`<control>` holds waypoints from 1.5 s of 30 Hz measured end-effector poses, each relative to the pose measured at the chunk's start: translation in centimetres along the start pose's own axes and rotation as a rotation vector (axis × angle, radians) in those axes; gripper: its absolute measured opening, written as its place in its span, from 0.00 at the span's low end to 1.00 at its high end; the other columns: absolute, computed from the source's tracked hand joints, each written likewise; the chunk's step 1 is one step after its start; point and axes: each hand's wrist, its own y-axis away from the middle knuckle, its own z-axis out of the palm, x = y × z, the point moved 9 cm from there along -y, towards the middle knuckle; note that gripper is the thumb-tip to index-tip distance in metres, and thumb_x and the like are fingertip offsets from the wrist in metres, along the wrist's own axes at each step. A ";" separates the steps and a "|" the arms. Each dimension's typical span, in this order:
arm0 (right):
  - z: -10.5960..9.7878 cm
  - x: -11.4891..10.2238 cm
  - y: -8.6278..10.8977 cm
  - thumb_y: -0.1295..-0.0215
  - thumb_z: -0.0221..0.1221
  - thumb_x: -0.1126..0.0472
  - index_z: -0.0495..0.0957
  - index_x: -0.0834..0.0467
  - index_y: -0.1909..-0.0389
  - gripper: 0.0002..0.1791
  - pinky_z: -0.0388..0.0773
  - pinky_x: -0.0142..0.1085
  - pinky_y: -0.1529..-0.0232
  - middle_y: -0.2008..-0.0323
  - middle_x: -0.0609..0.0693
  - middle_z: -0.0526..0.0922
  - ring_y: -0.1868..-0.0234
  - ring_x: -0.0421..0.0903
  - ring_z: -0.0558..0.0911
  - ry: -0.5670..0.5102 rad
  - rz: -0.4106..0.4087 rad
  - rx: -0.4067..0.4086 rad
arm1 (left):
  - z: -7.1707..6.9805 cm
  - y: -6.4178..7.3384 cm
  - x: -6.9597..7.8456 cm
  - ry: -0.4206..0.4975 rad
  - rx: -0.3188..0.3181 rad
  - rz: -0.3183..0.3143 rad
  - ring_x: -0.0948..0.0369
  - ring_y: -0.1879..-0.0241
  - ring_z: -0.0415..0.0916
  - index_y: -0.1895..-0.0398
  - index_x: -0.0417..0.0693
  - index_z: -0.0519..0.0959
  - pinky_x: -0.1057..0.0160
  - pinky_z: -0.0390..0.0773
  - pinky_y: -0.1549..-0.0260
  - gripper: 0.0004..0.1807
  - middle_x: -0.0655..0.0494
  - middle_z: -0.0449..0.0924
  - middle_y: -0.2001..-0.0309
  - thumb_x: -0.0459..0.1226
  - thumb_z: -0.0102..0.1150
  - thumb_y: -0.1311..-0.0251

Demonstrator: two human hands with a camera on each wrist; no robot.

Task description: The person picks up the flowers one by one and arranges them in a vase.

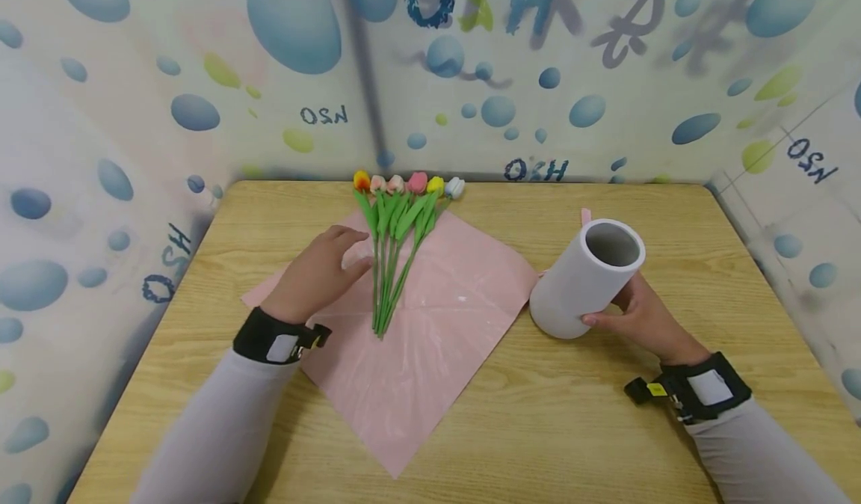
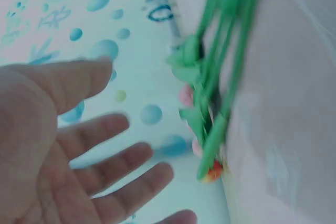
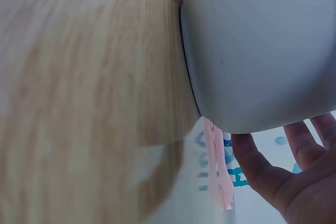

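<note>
A tall white cylindrical vase with a smooth surface (image 1: 578, 287) is held low on its side by the right hand (image 1: 639, 317), the thumb laid against the near face and the fingers bent around the far one. It is rested on a light wood-grain table (image 1: 572, 429), just beside the right corner of a pale pink, glossy wrapping sheet (image 1: 444, 354), with its round mouth turned upward. Behind the vase, a narrow pink strip (image 1: 586, 216) is partly hidden. On the sheet, a bunch of artificial tulips with green stems and leaves (image 1: 409, 216) is laid, its orange, pink, yellow and white heads placed at the far table edge and its stem ends gathered toward the near side. Just left of the stems, the left hand (image 1: 323, 268) is held over the sheet with fingers spread and thumb apart; nothing is gripped by it, and in the left wrist view a gap is seen between fingers and stems. Black wrist bands (image 1: 250, 333) are worn over light grey sleeves (image 1: 208, 422). The table is backed by a pale wall covering printed with blue and green ovals (image 1: 294, 22).
</note>
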 end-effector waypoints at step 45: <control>0.1 0.3 -0.1 0.47 0.69 0.81 0.54 0.52 0.22 0.54 0.73 0.21 0.40 0.33 0.43 0.74 0.37 0.35 0.77 -0.044 -0.014 -0.008 | 5.2 -4.4 -2.2 0.263 0.008 -0.371 0.55 0.66 0.79 0.39 0.35 0.76 0.63 0.77 0.71 0.24 0.45 0.82 0.57 0.37 0.56 0.36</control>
